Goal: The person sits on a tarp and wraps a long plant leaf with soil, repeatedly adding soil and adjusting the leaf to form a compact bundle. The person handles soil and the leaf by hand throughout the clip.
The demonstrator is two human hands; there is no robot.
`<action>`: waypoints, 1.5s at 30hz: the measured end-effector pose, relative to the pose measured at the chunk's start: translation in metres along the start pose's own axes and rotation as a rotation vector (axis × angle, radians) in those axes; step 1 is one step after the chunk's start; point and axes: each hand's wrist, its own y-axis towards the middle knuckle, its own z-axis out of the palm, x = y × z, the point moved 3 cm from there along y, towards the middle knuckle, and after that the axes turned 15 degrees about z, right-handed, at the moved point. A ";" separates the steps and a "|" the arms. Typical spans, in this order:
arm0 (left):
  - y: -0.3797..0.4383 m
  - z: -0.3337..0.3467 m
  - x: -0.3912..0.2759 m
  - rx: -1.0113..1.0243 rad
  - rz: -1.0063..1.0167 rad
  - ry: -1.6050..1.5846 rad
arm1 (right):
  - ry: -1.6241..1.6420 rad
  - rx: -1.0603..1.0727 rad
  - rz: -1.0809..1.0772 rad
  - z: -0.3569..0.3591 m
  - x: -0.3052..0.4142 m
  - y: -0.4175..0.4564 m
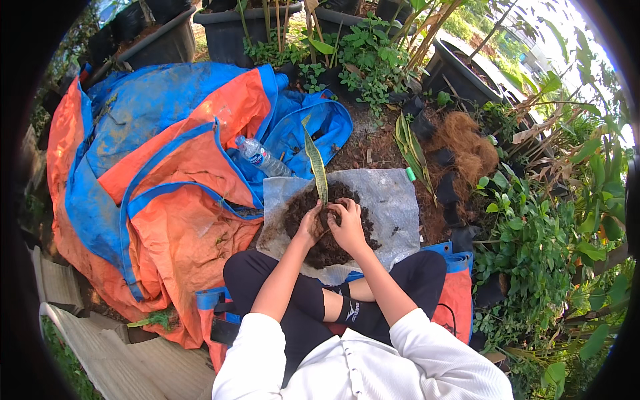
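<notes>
A snake plant leaf (pixel 316 162) with yellow edges stands upright in front of me, its base between my two hands. My left hand (pixel 311 225) grips around the base from the left side. On the right, my right hand (pixel 346 221) has its fingers bent at a dark clump at the leaf's base; whether it grips the clump is hard to tell. Under both hands lies a heap of dark soil (pixel 330 257) on a grey-white plastic sheet (pixel 392 210). A small green object (pixel 410 174) rests at the sheet's right edge.
A blue and orange tarpaulin (pixel 190 160) is bunched on the left, with a clear plastic bottle (pixel 262 156) on it. More variegated leaves (pixel 414 150) and brown coir fibre (pixel 462 145) lie at the right. Large black pots (pixel 235 32) stand beyond; a phone (pixel 224 331) lies near my left knee.
</notes>
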 end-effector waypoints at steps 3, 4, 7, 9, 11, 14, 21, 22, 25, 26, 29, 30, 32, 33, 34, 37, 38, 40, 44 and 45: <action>-0.003 0.007 -0.011 0.059 0.011 -0.087 | 0.195 -0.065 0.099 -0.011 -0.011 0.005; -0.003 0.007 -0.014 0.083 0.030 -0.095 | 0.233 -0.066 0.125 -0.012 -0.016 0.005; 0.000 0.004 -0.014 0.064 0.072 -0.035 | 0.247 -0.051 0.145 -0.011 -0.022 0.002; 0.001 0.000 -0.013 0.080 0.091 0.025 | 0.231 -0.013 0.133 -0.007 -0.017 -0.002; 0.003 -0.007 -0.011 0.068 0.092 0.029 | 0.139 0.031 0.054 -0.004 -0.007 -0.004; 0.002 -0.006 -0.008 0.031 0.042 -0.071 | -0.049 0.049 -0.035 -0.002 0.006 -0.005; 0.024 -0.061 0.010 -0.161 0.216 -0.040 | -0.313 -0.004 -0.217 0.033 0.024 -0.018; 0.017 -0.041 0.016 -0.145 0.186 -0.019 | -0.323 -0.019 -0.183 0.031 0.011 -0.019; 0.012 -0.027 0.014 -0.075 0.193 -0.023 | -0.273 -0.083 -0.186 0.027 0.008 -0.024; 0.010 -0.028 0.013 -0.082 0.188 -0.028 | -0.264 -0.094 -0.192 0.027 0.010 -0.025; 0.004 -0.019 0.003 0.022 0.159 -0.024 | -0.294 -0.111 -0.162 0.017 0.014 -0.022; 0.001 -0.013 -0.001 0.078 0.146 -0.019 | -0.315 -0.114 -0.143 0.011 0.015 -0.020; -0.004 0.003 -0.009 0.097 0.090 -0.028 | -0.272 -0.111 -0.098 0.001 0.013 -0.016; -0.007 0.007 -0.014 0.105 0.073 -0.032 | -0.247 -0.108 -0.086 -0.001 0.014 -0.015; -0.007 0.003 -0.015 0.182 0.086 -0.020 | -0.273 -0.108 -0.106 0.000 0.015 -0.016; -0.005 -0.005 -0.012 0.202 0.159 0.024 | -0.241 -0.057 -0.115 0.007 0.013 -0.019; -0.005 -0.011 -0.012 0.176 0.157 0.048 | -0.226 -0.063 -0.124 0.009 0.014 -0.019; -0.006 -0.017 -0.012 0.111 0.144 0.057 | -0.264 -0.018 -0.131 0.007 0.018 -0.016; -0.010 0.006 -0.020 -0.006 0.112 0.017 | 0.036 0.038 -0.014 -0.004 0.006 -0.010; -0.012 0.008 -0.024 0.012 0.107 -0.031 | 0.195 0.026 0.017 -0.003 -0.001 -0.009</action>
